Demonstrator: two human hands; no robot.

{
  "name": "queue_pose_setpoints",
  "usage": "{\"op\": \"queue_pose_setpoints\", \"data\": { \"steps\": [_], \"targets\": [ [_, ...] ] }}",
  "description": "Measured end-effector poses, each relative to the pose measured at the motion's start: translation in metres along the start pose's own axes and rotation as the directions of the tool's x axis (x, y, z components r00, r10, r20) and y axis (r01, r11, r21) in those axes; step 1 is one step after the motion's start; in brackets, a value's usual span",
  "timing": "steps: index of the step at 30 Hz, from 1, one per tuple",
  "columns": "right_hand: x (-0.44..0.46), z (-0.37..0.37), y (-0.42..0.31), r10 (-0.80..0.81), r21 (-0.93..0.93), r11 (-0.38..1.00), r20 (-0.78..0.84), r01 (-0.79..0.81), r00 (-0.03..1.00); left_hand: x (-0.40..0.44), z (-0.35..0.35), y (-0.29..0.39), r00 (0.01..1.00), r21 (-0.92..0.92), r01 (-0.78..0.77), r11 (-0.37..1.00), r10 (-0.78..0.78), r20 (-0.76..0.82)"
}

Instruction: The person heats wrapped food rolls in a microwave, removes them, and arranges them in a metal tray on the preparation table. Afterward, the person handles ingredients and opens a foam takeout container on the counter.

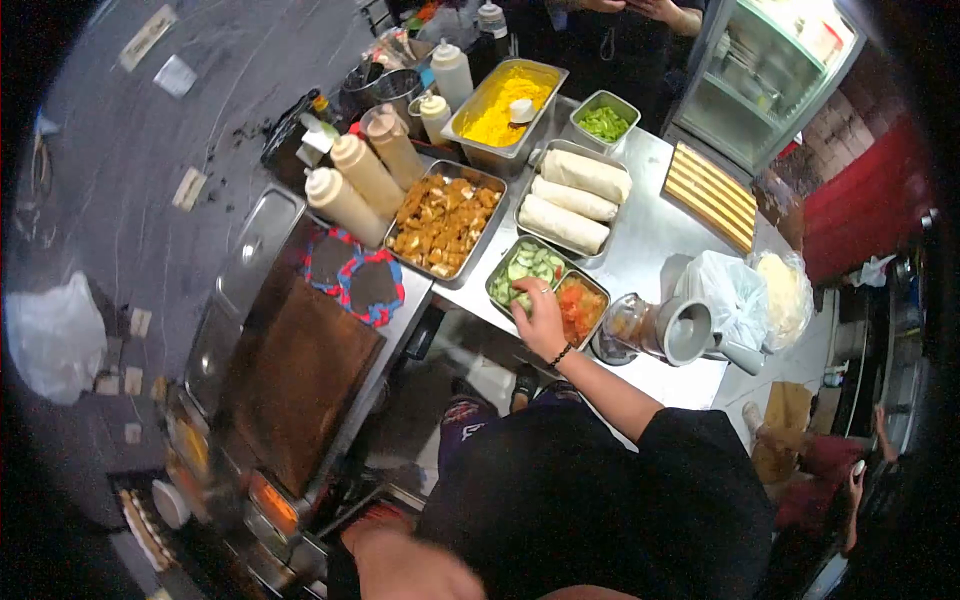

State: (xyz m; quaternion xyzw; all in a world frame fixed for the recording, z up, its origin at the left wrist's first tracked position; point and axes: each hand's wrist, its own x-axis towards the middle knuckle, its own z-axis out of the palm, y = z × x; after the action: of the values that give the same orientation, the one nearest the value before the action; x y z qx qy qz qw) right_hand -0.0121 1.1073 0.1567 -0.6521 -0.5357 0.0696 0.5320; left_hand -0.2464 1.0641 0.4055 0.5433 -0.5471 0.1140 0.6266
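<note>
My right hand (541, 322), with a dark beaded bracelet at the wrist, reaches into the cucumber side of a small metal tray (493, 290). Its bent fingers are closed on cucumber slices (536, 262); the fingertips are partly hidden. Chopped tomato (578, 308) fills the compartment beside it. At the bottom edge, my left hand (415, 572) is low beside my body, smeared by motion, its fingers unclear. Behind the cucumber stands a tray of wrapped rolls (575, 187). To its left is a tray of browned chopped pieces (445, 222).
Sauce bottles (345, 205), a pan of yellow food (490, 115) and chopped greens (605, 123) stand farther back. A striped board (710, 195), a grey-handled container (685, 330) and a plastic bag (722, 295) are at right. A brown griddle plate (300, 385) lies left. Another person's hands (640, 8) show at top.
</note>
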Motion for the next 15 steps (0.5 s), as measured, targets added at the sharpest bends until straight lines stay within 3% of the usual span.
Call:
{"op": "queue_pose_setpoints", "data": {
  "steps": [1,2,4,8,9,12,13,14,15],
  "targets": [
    [0.009,-0.001,0.005,0.027,-0.029,0.999,-0.046,-0.028,0.999,0.04,-0.033,0.005,0.929,0.575,-0.324,0.752,0.136,0.345],
    [0.013,-0.003,0.011,0.058,-0.061,0.996,-0.094,-0.064,0.994,0.042,-0.045,0.006,0.928,0.551,-0.324,0.769,0.144,0.344],
    [0.019,-0.007,0.021,0.128,-0.063,0.988,-0.169,-0.141,0.977,0.043,-0.072,0.008,0.958,0.378,-0.272,0.885,0.21,0.196],
    [0.034,-0.021,0.028,0.289,-0.058,0.943,-0.342,-0.327,0.894,0.029,-0.139,0.008,0.972,-0.093,-0.225,0.97,0.216,-0.096],
    [0.034,-0.023,0.04,0.276,-0.134,0.931,-0.356,-0.34,0.893,0.022,-0.159,0.004,0.971,-0.139,-0.235,0.962,0.224,-0.088],
    [0.049,-0.035,0.047,0.368,-0.183,0.853,-0.454,-0.489,0.811,-0.011,-0.22,-0.013,0.941,0.035,-0.191,0.981,0.173,0.291],
    [0.057,-0.035,0.046,0.441,-0.056,0.845,-0.489,-0.531,0.753,-0.029,-0.238,-0.019,0.978,0.152,0.088,0.984,-0.114,0.172],
    [0.064,-0.035,0.048,0.496,0.022,0.818,-0.533,-0.575,0.685,-0.042,-0.258,-0.026,0.924,0.236,0.365,0.901,-0.381,0.025],
    [0.065,-0.035,0.067,0.431,-0.081,0.812,-0.584,-0.578,0.688,-0.051,-0.277,-0.043,0.88,0.389,0.42,0.82,-0.473,0.045]
  ]
}}
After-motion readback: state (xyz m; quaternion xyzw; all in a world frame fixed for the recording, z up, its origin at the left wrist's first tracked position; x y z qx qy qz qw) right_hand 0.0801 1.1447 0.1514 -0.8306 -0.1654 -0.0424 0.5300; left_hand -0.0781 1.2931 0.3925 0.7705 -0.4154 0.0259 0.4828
